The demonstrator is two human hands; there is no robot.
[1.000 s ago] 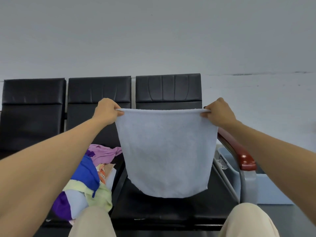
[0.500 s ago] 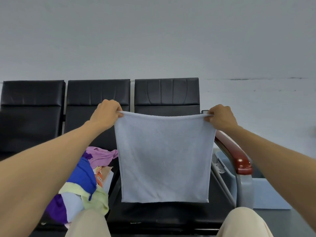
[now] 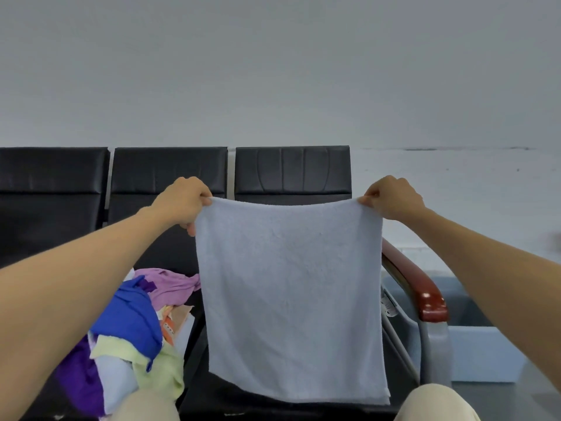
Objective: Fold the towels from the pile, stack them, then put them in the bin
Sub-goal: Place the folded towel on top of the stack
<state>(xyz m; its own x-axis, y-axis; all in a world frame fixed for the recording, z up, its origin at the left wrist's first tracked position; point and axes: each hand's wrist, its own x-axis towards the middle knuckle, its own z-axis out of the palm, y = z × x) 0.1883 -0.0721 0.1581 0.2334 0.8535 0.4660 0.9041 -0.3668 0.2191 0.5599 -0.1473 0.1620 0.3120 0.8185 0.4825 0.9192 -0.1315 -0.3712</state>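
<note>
So the pale blue-grey terry towel (image 3: pixel 291 299) is up in the air, spread flat and facing the camera. It hangs in front of the rightmost black padded seat (image 3: pixel 291 174) in a row of three. The left hand (image 3: pixel 182 202) has its fingers curled, pinching the top left corner. The right hand (image 3: pixel 391 197) does the same at the top right corner, thumb and fingers closed on the cloth. Both arms are stretched out forward, so the top edge runs nearly straight between the hands with just a slight sag in the middle. The towel hangs as one roughly square sheet with its sides pretty much vertical. Its bottom edge comes down to about the front of the seat cushion, and I can't tell if it's actually touching the cushion.

The pile of mixed towels (image 3: pixel 127 329) has royal blue, purple, lilac, pale yellow-green, light blue and something orange and white in it. It sits on the middle seat (image 3: pixel 167 168), just left of the hanging towel and partly behind the left forearm. At the right end of the row there's a reddish-brown wooden armrest (image 3: pixel 425 296) on a grey metal leg. Past it, down on the floor, is the pale blue plastic bin (image 3: pixel 485 354), open at the top, with only part of its inside showing. Knees in beige trousers (image 3: pixel 437 402) poke in at the bottom, and there's a plain grey wall (image 3: pixel 273 71) behind everything.
</note>
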